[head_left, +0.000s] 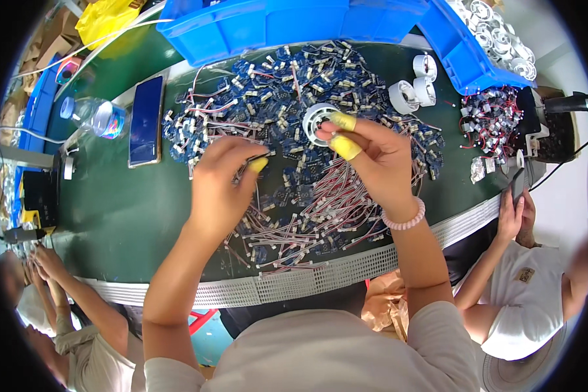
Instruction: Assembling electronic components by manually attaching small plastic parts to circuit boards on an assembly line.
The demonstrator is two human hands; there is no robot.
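Observation:
In my right hand is a round white plastic housing with dark parts inside, pinched between thumb and forefinger, both in yellow finger cots. My left hand, to its left, is closed at the fingertips on what looks like a small circuit board seen edge-on; a yellow cot covers one fingertip. Both hands are raised over a broad heap of small blue circuit boards with white connectors. Nearer to me in the heap lie many red, white and black cables.
Three white ring housings stand right of the heap. Blue bins line the far edge. A phone and plastic bottle lie left. Red-wired parts are piled right. People sit at both sides; the right one holds a phone.

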